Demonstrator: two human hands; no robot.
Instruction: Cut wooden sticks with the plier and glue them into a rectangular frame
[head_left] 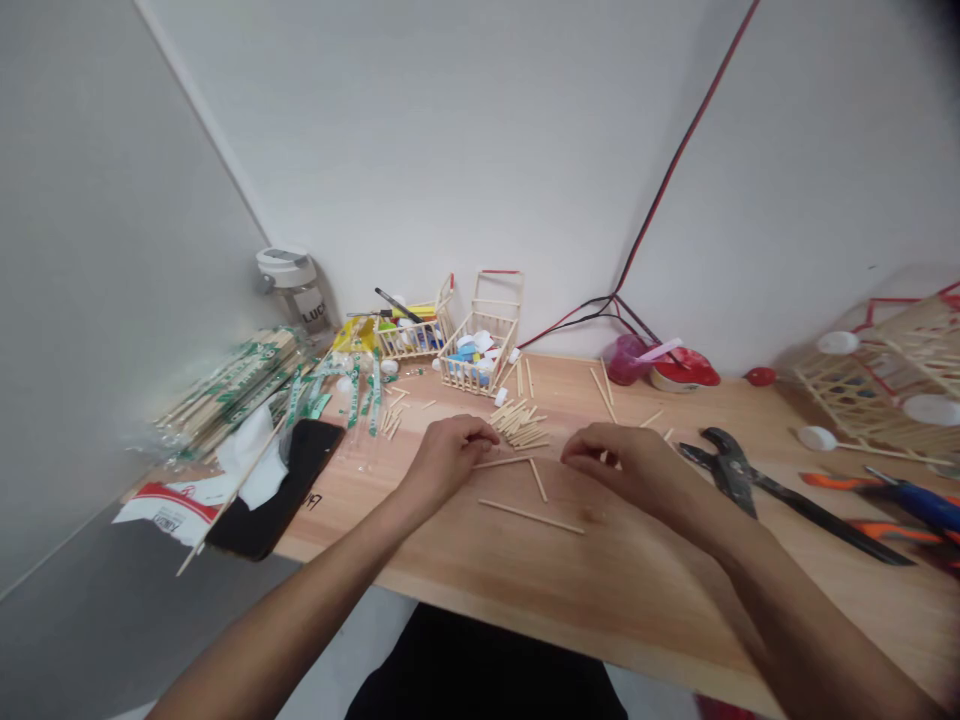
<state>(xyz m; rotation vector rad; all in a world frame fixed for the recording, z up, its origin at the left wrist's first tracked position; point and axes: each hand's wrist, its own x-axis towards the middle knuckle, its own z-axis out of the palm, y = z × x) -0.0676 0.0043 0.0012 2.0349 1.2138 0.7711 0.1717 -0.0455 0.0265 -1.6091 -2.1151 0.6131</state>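
Observation:
My left hand (452,452) rests on the table with its fingers curled together, right at the left end of a thin wooden stick (504,462). Whether it grips that stick is hidden. A shorter stick (539,480) meets the first one's right end at an angle, and a longer stick (531,516) lies apart, nearer the table's front edge. To the right, my right hand (616,452) is closed in a pinch just above the wood; anything between its fingertips is too small to make out. Behind both hands lies a pile of short cut sticks (521,424).
Two small stick-built carts (480,350) stand against the wall, filled with small items. Left are bundled wrapped sticks (240,385), a jar (296,290) and a black phone (274,490). Right are pliers (731,470), a red dish (684,370) and a larger stick structure (885,380).

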